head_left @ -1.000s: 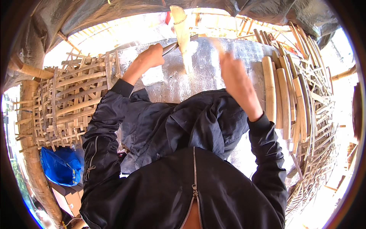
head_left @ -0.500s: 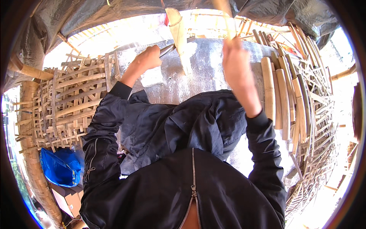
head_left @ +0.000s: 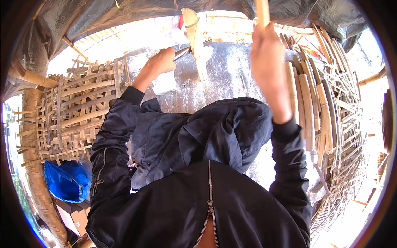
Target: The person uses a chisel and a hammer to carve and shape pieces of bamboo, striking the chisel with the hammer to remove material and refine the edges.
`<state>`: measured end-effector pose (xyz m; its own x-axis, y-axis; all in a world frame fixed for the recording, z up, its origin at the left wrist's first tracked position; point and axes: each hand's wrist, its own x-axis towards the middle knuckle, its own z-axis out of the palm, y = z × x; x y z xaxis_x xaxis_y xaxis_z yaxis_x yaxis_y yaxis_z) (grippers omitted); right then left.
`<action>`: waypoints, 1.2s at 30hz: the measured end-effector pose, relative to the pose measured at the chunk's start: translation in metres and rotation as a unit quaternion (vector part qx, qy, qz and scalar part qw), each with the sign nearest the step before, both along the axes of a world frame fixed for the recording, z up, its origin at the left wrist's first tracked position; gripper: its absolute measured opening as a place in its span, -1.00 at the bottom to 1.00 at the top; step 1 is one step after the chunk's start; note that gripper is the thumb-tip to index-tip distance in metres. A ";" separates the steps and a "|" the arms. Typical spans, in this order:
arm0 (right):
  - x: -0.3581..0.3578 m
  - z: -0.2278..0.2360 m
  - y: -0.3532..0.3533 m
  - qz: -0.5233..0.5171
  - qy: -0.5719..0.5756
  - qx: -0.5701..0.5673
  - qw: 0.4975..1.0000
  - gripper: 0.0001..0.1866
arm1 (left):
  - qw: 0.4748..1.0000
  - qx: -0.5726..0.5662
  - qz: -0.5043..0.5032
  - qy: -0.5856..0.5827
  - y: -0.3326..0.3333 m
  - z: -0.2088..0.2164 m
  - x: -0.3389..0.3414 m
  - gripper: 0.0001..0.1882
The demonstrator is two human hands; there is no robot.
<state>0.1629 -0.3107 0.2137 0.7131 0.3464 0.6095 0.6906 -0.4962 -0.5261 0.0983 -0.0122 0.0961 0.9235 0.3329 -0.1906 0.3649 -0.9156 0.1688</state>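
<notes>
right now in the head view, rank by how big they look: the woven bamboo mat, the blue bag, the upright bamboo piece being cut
1. woven bamboo mat, by far the largest.
2. blue bag.
3. upright bamboo piece, narrow; it sits farther from the camera, so its place after the bag is unsure.

The blade (head_left: 182, 52) in the left hand (head_left: 159, 64) looked like dull grey metal, set against a pale, smooth bamboo piece (head_left: 195, 39). The right hand (head_left: 266, 66) gripped a matt wooden stick (head_left: 262, 12). The sheet (head_left: 231, 78) underneath was shiny, crinkled silver (foil-like); the woven mat (head_left: 70, 113) was rough split bamboo.
</notes>
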 end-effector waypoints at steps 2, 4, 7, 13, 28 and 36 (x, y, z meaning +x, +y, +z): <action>0.016 -0.097 -0.005 0.042 0.000 -0.145 0.989 -0.72 | 1.000 -0.005 -0.013 -0.022 -0.005 0.000 0.004 -0.68; -0.001 -0.127 -0.013 0.078 0.070 -0.192 0.976 -0.68 | 1.000 -0.009 -0.017 -0.021 -0.008 -0.004 -0.003 -0.68; 0.009 -0.074 -0.017 0.078 0.104 -0.235 0.963 -0.65 | 0.999 0.015 -0.026 -0.037 -0.009 -0.008 -0.002 -0.67; -0.021 0.036 -0.028 -0.001 0.028 -0.075 0.997 -0.66 | 1.000 0.000 0.004 -0.027 -0.005 0.002 -0.002 -0.65; -0.009 -0.097 -0.009 0.080 0.164 -0.097 0.978 -0.68 | 0.994 -0.031 0.101 -0.036 -0.016 -0.010 -0.015 -0.65; 0.010 -0.046 -0.013 0.105 0.067 -0.128 0.984 -0.68 | 0.995 -0.024 0.084 -0.057 -0.008 -0.018 -0.011 -0.70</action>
<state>0.1724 -0.3232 0.1676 0.6783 0.6241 0.3878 0.7243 -0.4790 -0.4960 0.0868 -0.0200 0.0785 0.8716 0.4782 -0.1078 0.4889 -0.8326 0.2602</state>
